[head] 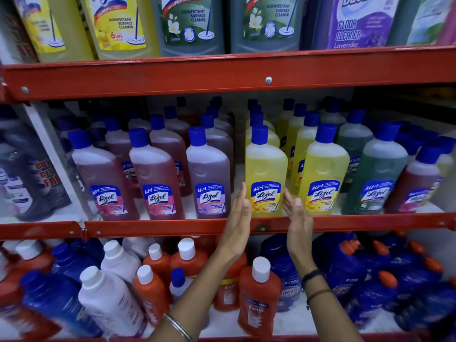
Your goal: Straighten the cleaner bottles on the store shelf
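A yellow cleaner bottle (266,169) with a blue cap stands upright at the front edge of the middle shelf (158,227). My left hand (238,218) is flat against its lower left side, fingers straight. My right hand (297,213) flanks its lower right side, fingers apart, touching or nearly touching the label. Neither hand wraps around the bottle. Beside it stand a second yellow bottle (323,171), a green one (375,174), and three pink and purple ones (158,176) to the left, all in front-facing rows.
The red upper shelf beam (222,75) runs close above the bottle caps. Large cleaner bottles (190,21) stand on top. The lower shelf holds orange bottles (259,292), white ones (111,299) and dark blue ones (370,280), several tilted. A boxed pack (29,174) sits far left.
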`<state>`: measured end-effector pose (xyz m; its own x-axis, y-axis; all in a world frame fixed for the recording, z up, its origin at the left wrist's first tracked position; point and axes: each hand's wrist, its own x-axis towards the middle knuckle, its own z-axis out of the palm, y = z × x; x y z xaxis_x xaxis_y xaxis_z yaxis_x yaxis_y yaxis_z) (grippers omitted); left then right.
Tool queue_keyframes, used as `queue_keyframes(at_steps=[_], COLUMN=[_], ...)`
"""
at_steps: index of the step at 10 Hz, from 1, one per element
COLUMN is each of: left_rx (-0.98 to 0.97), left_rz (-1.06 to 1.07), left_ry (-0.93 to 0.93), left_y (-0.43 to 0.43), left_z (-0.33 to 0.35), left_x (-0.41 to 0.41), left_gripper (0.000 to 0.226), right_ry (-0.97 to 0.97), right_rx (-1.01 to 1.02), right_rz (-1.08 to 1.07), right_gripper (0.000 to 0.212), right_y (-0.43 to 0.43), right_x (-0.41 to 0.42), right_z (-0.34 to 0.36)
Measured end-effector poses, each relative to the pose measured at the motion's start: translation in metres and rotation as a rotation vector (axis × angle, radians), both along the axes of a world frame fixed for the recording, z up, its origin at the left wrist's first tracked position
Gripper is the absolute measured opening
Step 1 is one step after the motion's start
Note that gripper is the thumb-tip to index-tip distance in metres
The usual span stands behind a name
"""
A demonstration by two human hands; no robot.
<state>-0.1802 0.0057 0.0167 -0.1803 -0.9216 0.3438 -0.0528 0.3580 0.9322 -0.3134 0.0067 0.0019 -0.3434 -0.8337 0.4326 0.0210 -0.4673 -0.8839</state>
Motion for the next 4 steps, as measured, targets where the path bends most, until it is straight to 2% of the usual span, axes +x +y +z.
queue_keyframes(at_steps=[3,4], left_rx=[0.004,0.011], left_rz=[-0.045,-0.046], left_ry=[-0.008,-0.056], left_y=[0.0,0.0016], left_z=[0.0024,0.0031], left_x=[0.0046,0.0081], left_gripper=[0.069,0.08], right_ry=[0.005,0.029], right_rx=[-0.023,-0.042], right_rz=[-0.029,-0.035], right_gripper=[0.084,0.08], right_y=[-0.0043,-0.0004], right_x=[0.0001,0.0001], right_z=[-0.0007,-0.004])
